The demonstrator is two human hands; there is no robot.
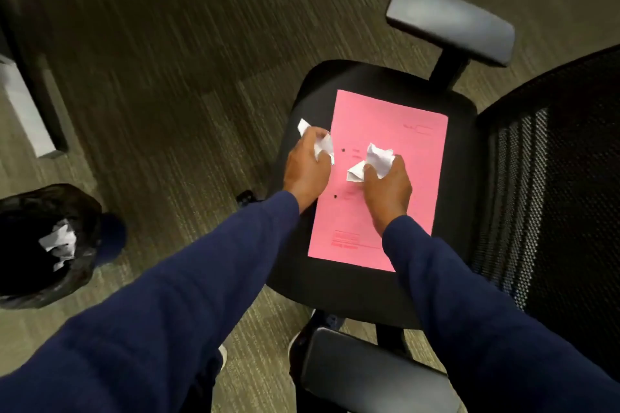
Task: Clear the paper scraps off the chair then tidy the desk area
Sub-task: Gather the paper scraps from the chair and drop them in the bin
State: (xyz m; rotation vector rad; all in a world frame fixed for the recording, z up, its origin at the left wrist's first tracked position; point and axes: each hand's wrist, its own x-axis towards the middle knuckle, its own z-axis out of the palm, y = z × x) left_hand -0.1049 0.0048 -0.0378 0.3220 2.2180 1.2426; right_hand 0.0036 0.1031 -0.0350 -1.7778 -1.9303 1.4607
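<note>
A black office chair seat (302, 104) carries a pink folder (406, 184) lying flat. My left hand (307, 171) is closed around a crumpled white paper scrap (323, 142) at the seat's left edge, beside the folder. My right hand (389, 189) grips another crumpled white paper scrap (372, 161) over the middle of the folder. Both arms wear dark blue sleeves.
A bin with a black liner (23, 211) stands on the carpet at the left, with white paper scraps (58, 243) inside. The chair's mesh back (553, 194) rises on the right, with armrests far (449, 23) and near (369, 372). Grey furniture legs (30, 111) stand at the far left.
</note>
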